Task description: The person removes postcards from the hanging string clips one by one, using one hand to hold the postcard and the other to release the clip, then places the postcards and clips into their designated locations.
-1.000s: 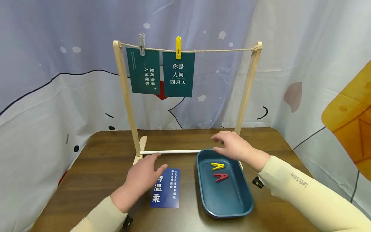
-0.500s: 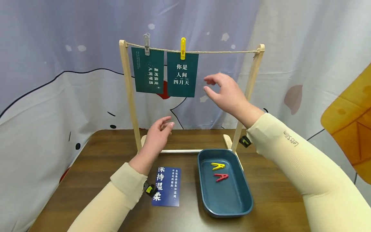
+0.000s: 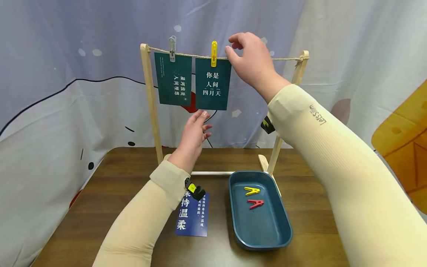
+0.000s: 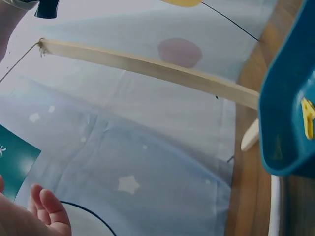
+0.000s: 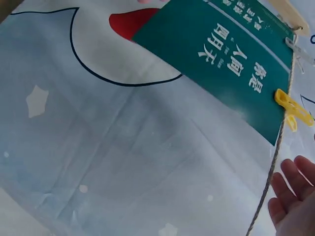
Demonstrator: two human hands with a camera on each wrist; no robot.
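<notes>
A twine line (image 3: 287,59) carries two dark green cards with white lettering. A clear grey clothespin (image 3: 172,49) clips the left card (image 3: 166,89) to it, and a yellow clothespin (image 3: 214,54) clips the right card (image 3: 212,102). Beside the yellow clothespin, at the line, my right hand (image 3: 253,61) is raised with loosely bent fingers and nothing in them. My left hand (image 3: 192,139) reaches up to just below the right card's lower edge, fingers relaxed and holding nothing. In the right wrist view, the right fingers (image 5: 290,184) lie close by the twine.
Wooden posts (image 3: 151,104) support the line at both ends. On the brown table a blue tray (image 3: 260,246) holds a yellow clothespin (image 3: 251,191) and a red clothespin (image 3: 255,203). A blue card (image 3: 191,222) lies left of the tray, partly behind my left wrist.
Both hands have risen from low over the table: the right up to the line beside the yellow clothespin, the left to under the right card. The clipped cards still hang as before.
</notes>
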